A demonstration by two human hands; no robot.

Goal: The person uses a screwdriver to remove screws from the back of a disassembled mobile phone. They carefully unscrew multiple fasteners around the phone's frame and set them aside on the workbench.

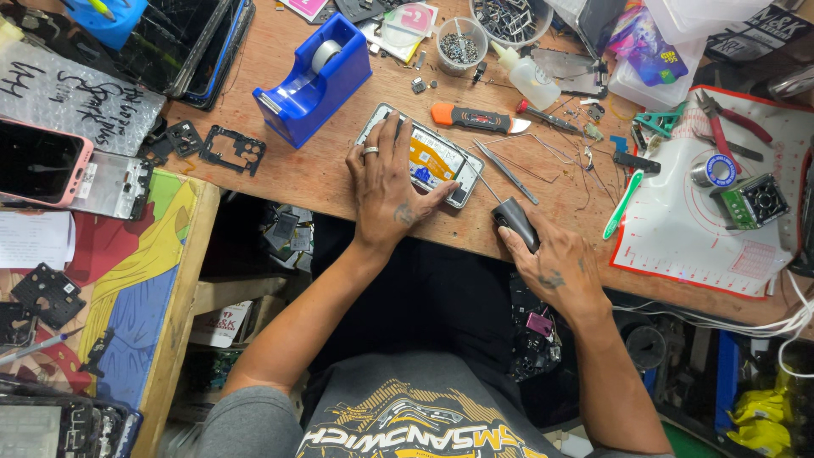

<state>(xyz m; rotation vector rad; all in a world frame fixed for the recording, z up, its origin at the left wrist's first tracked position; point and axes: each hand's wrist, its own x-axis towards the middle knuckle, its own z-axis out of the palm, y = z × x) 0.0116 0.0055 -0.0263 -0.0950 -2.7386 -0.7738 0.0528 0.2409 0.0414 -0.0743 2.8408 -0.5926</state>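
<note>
Head view, only one we had. We saw the left hand (pixel 386 182) pressed flat, fingers spread wide, on an opened phone (pixel 428 157) lying back-off on the wooden table (pixel 280 170); the thumb touched its lower edge. The right hand (pixel 555 267) was closed around a small black tool (pixel 515 222) at the table's front edge, just right of the phone.

Around them: thin metal tweezers (pixel 506 172) lay just beside the phone on its right, between phone and black tool. An orange-handled knife (pixel 475 118) sat just above the phone, and a red-handled screwdriver (pixel 544 116) lay right of it. A blue tape dispenser (pixel 314 80) stood near the phone on its left. A white squeeze bottle (pixel 527 76) lay tilted behind the knife. A green toothbrush (pixel 623 205) rested at the edge of a white work mat (pixel 704 237), which carried a solder reel (pixel 715 171) and red-handled pliers (pixel 729 127).

Containers: a small clear cup (pixel 460 44) held dark small parts, likely screws; a round bowl (pixel 510 19) behind it held more dark parts, too small to tell. A pink-cased phone (pixel 42 161) lay well apart on the left side table.
</note>
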